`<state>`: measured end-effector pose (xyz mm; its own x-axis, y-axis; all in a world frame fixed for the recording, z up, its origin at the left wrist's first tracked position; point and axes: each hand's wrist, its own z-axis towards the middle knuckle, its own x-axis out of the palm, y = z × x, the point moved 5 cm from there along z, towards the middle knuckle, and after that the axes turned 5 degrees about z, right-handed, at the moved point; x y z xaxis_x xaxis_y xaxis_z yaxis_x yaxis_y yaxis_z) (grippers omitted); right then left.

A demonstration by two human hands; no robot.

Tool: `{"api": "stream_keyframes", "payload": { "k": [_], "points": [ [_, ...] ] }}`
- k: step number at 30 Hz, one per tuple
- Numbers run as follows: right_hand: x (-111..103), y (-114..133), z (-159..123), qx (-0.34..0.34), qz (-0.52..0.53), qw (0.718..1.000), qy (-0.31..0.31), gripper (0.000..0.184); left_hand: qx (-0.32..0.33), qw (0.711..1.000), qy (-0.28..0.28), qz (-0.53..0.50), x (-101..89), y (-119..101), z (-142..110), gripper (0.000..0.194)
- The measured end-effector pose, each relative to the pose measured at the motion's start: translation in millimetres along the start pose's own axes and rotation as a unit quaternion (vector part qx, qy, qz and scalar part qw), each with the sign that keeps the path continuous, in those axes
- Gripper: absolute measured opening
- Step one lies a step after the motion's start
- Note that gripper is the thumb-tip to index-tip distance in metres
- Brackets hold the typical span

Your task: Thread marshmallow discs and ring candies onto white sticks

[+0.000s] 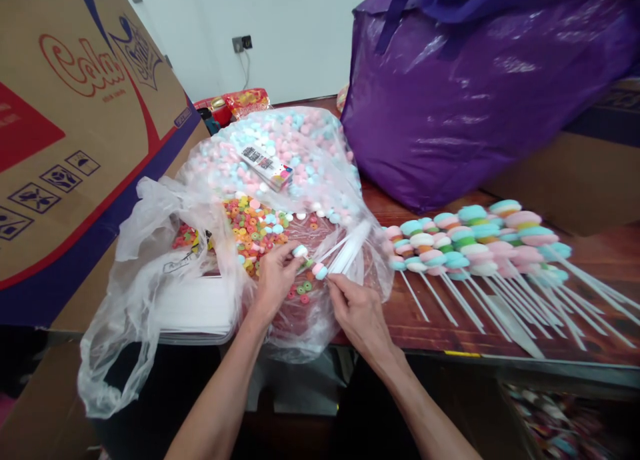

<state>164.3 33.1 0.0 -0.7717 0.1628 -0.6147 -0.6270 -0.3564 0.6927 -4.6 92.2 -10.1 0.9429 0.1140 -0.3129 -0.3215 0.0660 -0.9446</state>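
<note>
My left hand (273, 277) pinches a small white and pale blue marshmallow (300, 251) between thumb and fingers. Just to its right, my right hand (361, 317) is closed on a thin white stick, mostly hidden, carrying a pink, white and blue marshmallow (319, 271). Something green shows between the two marshmallows. Loose white sticks (350, 250) lie beyond my right hand on clear plastic. Colourful gummy rings (257, 230) are heaped behind my left hand, with a few under the stick. A large clear bag of pastel marshmallows (315, 147) lies open behind them.
Many marshmallow skewers (475, 243) lie in rows at right. A purple bag (450, 100) stands behind them. To the left are a large cardboard box (85, 127), a crumpled plastic bag (127, 267) and a white stack (195, 303). Printed cards (267, 167) rest on the marshmallow bag.
</note>
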Motion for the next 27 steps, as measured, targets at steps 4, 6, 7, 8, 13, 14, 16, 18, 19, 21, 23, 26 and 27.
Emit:
{"api": "stream_keyframes", "payload": {
  "k": [4, 6, 7, 8, 13, 14, 16, 18, 19, 21, 23, 26, 27],
  "points": [
    [-2.5, 2.3, 1.0, -0.016, -0.001, 1.0, -0.003, 0.029, 0.049, 0.995, -0.016, 0.08, 2.9, -20.1, -11.9, 0.021],
    [-4.8, 4.0, 1.2, -0.024, -0.002, 1.0, -0.009, 0.028, 0.081, 0.988, -0.013, 0.129, 6.5, -30.3, -19.1, 0.024],
    [-5.7, 4.7, 1.2, -0.027, -0.003, 1.0, -0.012, 0.028, 0.094, 0.984, -0.013, 0.151, 8.1, -34.4, -22.8, 0.027],
    [-6.3, 5.5, 0.9, -0.03, -0.002, 0.999, -0.015, 0.027, 0.102, 0.98, -0.015, 0.169, 9.4, -37.3, -26.4, 0.03],
    [-5.7, 10.0, -1.3, -0.059, 0.011, 0.998, -0.02, 0.026, 0.101, 0.976, -0.05, 0.189, 10.9, -40.6, -42.5, 0.037],
    [-5.5, 10.7, -1.6, -0.065, 0.012, 0.998, -0.021, 0.025, 0.1, 0.976, -0.057, 0.184, 11.1, -40.3, -45.3, 0.037],
    [-5.4, 11.7, -1.8, -0.075, 0.014, 0.997, -0.024, 0.024, 0.097, 0.978, -0.066, 0.17, 11.4, -39.4, -50.5, 0.036],
    [-5.7, 12.8, -1.8, -0.088, 0.022, 0.996, -0.024, 0.023, 0.095, 0.981, -0.073, 0.156, 12.2, -38.4, -55.9, 0.035],
    [-5.9, 13.3, -1.7, -0.093, 0.025, 0.995, -0.023, 0.023, 0.094, 0.981, -0.072, 0.15, 13.1, -37.9, -58.5, 0.035],
    [-6.0, 14.3, -1.6, -0.101, 0.029, 0.994, -0.019, 0.023, 0.097, 0.983, -0.063, 0.142, 15.2, -37.1, -63.6, 0.037],
    [-5.3, 14.9, -1.6, -0.102, 0.028, 0.994, -0.009, 0.024, 0.1, 0.986, -0.047, 0.128, 16.8, -36.5, -66.9, 0.039],
    [-3.9, 15.2, -1.3, -0.099, 0.029, 0.995, 0.001, 0.025, 0.091, 0.99, -0.015, 0.109, 16.2, -35.6, -64.6, 0.038],
    [-3.7, 14.5, -1.1, -0.094, 0.029, 0.995, -0.001, 0.024, 0.086, 0.99, 0.0, 0.108, 15.4, -35.7, -61.4, 0.038]
  ]
}}
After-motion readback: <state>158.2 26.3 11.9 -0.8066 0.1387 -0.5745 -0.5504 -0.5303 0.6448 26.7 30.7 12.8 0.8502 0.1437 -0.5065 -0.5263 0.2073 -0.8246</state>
